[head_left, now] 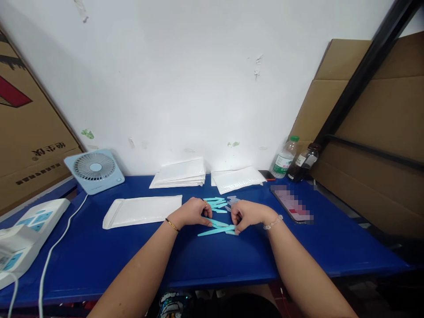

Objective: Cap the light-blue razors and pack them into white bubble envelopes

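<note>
Left hand (194, 213): at crossed teal sticks (216, 231), fingers' grip unclear to me | right hand (249, 214): fingers pinching right ends | I'd press lightly, avoiding the far pile (219, 205).

The left hand (192, 212) wears a thin gold ring (206, 204), and its wrist has a dark band (172, 224) with a gold part. The right hand (249, 213) has a wrist bracelet (273, 222) of pale, see-through beads. Both forearms (142, 269) are bare.
</note>
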Demonstrator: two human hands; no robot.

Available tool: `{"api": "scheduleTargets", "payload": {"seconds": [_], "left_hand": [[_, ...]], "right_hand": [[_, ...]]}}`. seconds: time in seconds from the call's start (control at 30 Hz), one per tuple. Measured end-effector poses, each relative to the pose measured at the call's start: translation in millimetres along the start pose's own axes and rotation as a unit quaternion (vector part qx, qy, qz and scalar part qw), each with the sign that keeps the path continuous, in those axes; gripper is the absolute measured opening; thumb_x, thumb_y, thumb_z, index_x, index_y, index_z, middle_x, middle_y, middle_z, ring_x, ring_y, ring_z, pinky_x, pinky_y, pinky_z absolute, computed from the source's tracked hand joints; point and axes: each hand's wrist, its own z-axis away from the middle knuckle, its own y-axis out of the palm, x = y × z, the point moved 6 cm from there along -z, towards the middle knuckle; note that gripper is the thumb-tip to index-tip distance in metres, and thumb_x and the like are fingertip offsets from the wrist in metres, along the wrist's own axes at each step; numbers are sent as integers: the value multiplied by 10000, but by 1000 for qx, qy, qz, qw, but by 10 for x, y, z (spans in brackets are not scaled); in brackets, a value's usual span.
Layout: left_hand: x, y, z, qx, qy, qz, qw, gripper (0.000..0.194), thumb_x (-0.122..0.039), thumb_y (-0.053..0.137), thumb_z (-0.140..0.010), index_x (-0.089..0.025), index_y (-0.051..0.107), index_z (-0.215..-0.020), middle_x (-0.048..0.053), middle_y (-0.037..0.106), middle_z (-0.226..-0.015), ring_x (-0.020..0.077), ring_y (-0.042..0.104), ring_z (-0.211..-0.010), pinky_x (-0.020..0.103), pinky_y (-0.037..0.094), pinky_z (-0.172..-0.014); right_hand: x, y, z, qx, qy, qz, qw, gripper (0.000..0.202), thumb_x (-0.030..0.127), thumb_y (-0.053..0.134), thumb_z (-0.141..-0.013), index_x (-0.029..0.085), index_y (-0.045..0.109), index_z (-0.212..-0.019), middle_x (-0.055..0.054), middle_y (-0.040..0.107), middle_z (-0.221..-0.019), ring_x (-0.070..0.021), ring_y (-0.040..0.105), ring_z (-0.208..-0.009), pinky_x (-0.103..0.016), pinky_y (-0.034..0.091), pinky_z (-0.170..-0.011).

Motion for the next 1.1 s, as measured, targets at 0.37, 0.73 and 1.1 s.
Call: {"api": "scheduleTargets", "payload": {"seconds": [0.37,0.73,1.1], "left_hand": [[-95,-58,-19,-45,7,-20,999,308,-445,477,-872,-207,666,-817,-7,643,-728,124,546,-658,225,353,-603],[187,-226,24,-143,-56,-53,987,266,-450,623,-761,-231,666,-905,-5,653,-890,153,589,-789,235,383,-668],[67,30,-84,-44,5,-57,997,138,-344,653,-753,-207,675,-760,-15,666,-774,130,593,-733,225,352,-672]], "right_hand": [[-39,-262,15,-176,-11,-56,983,290,415,733,-644,166,585,-633,0,585,-689,-124,521,-624,-233,394,-564],[-188,-349,63,-225,44,0,973,305,415,759,-597,159,662,-733,-28,624,-787,-145,544,-675,-240,400,-578],[-8,-142,-24,-125,-17,19,992,119,258,687,-660,157,624,-652,-1,574,-714,-111,501,-604,-219,368,-535]]}}
